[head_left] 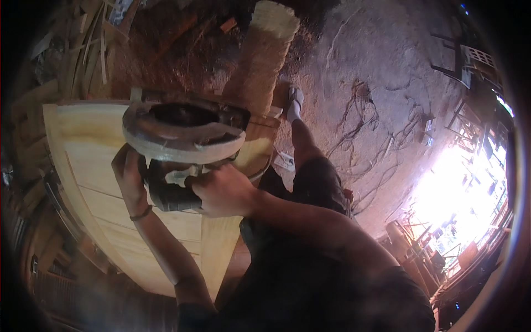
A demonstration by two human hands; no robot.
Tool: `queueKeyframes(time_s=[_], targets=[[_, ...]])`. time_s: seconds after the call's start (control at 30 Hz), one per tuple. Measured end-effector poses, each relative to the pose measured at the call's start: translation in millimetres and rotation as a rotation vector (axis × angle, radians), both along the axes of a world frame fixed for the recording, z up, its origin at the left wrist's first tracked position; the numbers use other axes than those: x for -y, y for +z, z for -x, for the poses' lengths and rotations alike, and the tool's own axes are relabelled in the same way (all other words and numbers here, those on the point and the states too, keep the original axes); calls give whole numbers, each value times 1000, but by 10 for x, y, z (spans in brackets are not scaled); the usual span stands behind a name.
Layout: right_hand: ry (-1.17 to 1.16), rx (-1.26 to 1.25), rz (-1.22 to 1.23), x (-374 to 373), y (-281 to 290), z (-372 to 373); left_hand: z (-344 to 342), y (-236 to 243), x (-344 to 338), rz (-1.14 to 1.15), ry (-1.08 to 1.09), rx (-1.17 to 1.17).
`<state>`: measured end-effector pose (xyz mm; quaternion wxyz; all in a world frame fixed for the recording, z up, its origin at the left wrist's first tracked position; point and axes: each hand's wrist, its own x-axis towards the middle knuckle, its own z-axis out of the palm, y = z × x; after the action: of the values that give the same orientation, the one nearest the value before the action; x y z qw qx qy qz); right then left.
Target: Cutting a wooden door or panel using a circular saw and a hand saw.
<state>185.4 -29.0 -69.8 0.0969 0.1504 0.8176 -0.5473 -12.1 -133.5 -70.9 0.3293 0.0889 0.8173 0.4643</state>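
A dark power tool (183,143) with a wide, worn, ring-shaped base turned upward is raised over a pale wooden panelled board (91,166). My left hand (131,177) is closed on the tool's left side, below the ring, its fingertips partly hidden. My right hand (224,188) is closed around a part of the tool's body under the ring, on the right. A cord curves down from the tool's right side.
Scrap wood (99,44) lies at the upper left. A pale column-like timber (265,61) extends beyond the tool. My foot (295,99) stands on the dusty floor, where tangled cords (359,122) lie. Stacked wood (409,249) lines the bright opening at right.
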Motion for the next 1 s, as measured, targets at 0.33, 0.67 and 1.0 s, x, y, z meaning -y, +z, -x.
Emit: queueKeyframes(time_s=[0.33, 0.67, 1.0], targets=[[144, -430, -244, 394, -333, -729, -1120, 543, 701, 14, 217, -310], [423, -426, -145, 977, -166, -956, -1949, -51, 2048, -143, 802, -211], [-81, -268, -197, -517, -391, -1043, -2296, -846, 3244, 49, 676, -260]])
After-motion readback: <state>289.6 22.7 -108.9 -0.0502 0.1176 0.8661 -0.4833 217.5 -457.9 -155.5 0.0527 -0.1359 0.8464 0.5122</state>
